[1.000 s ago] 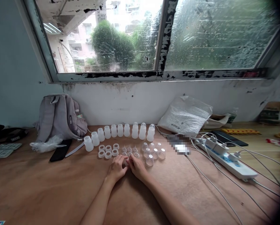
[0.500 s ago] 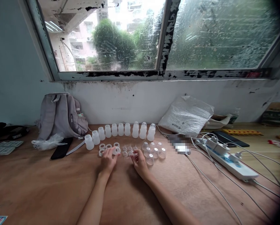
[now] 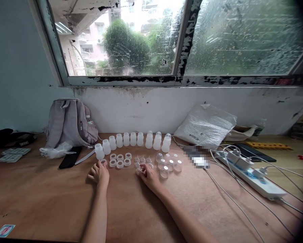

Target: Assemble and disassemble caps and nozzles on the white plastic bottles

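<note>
My left hand [image 3: 100, 174] is closed, its curled fingers at a white bottle collar ring [image 3: 104, 162] apart from the others. My right hand [image 3: 150, 177] pinches a clear bottle nipple [image 3: 139, 171] at the near edge of the nipple group [image 3: 143, 159]; its fingers partly hide that group. Between my hands lie several white collar rings [image 3: 120, 164] in two rows. Clear dome caps [image 3: 163, 172] stand to the right of my right hand. Behind runs a curved row of frosted baby bottles [image 3: 126, 139], open at the top. At its right end, three bottles [image 3: 157, 141] wear domed caps.
A grey backpack [image 3: 71, 123], a plastic bag [image 3: 56, 150] and a black phone [image 3: 70, 158] lie at the left. On the right are a silvery bag [image 3: 205, 125], a white power strip [image 3: 262, 184] and loose cables. A wall and window rise behind the table.
My left hand has moved left from the collar rings, and one ring now sits at its fingers. My right hand has drawn slightly nearer, with a nipple at its fingertips. The view has shifted slightly.
</note>
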Demonstrator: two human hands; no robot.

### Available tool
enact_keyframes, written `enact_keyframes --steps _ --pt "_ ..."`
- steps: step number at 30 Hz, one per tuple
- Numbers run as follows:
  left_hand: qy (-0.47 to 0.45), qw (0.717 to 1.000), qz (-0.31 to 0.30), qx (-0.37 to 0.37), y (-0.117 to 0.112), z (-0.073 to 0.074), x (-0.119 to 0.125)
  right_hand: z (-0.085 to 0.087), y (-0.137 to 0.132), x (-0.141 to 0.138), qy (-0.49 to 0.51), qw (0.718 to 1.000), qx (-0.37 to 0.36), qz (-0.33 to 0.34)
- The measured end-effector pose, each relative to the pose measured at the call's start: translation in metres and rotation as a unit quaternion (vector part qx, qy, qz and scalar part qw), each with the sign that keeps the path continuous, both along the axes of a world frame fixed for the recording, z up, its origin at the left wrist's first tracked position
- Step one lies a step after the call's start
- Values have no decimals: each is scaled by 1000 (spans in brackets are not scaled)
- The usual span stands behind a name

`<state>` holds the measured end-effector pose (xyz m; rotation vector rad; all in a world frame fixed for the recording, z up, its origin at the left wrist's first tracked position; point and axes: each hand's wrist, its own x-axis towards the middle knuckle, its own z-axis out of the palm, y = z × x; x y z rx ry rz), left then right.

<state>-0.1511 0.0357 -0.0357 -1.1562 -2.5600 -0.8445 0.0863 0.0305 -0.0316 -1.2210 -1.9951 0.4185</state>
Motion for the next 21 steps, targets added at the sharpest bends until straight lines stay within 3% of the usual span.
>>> enact_keyframes --steps 6,10,13,21 --pt "-10 999 -10 53 3 2 0 0 2 -3 -12 1000 -18 -14" --pt "18 988 -112 106 5 6 5 2 2 -5 -28 999 -20 -24" --pt "38 983 -161 82 6 2 10 2 3 -6 -31 999 -11 -25" --pt "23 980 -193 39 12 -13 11 -2 3 -6 -15 999 14 -25"
